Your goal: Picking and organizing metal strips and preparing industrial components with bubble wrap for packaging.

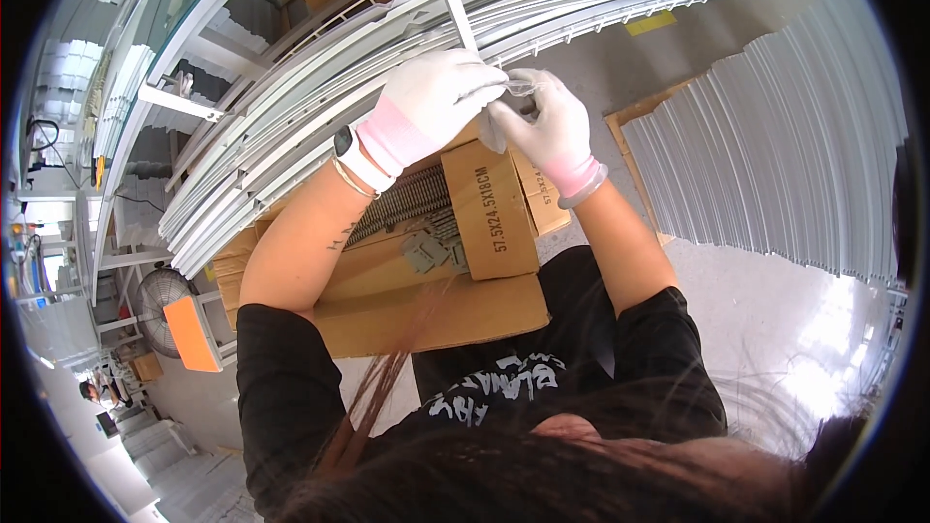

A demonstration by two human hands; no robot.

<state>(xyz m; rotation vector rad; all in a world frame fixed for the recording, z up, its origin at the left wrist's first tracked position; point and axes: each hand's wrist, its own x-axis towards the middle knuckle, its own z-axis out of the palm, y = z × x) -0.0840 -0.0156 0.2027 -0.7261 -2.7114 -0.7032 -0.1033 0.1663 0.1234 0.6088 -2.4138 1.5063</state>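
My left hand point(426, 102), in a white glove with a pink cuff, reaches in above an open cardboard box point(436, 320). Its fingertips pinch a piece of thin clear plastic, apparently a small bag point(521, 89). From the other side my right hand point(557, 131), gloved alike, grips the same plastic between thumb and fingers. Part of the plastic hangs below the fingers; whether anything is inside cannot be made out. Down in the box lie rows of dark ridged metal parts point(412, 196) and several small grey pieces point(423, 250), partly hidden by my left forearm.
Long white and grey strips point(320, 107) fill a white metal rack beyond the box. A large stack of grey panels point(775, 145) stands on the right. At left are a floor fan point(158, 310) and an orange board point(192, 334). A person point(97, 390) is far off at lower left.
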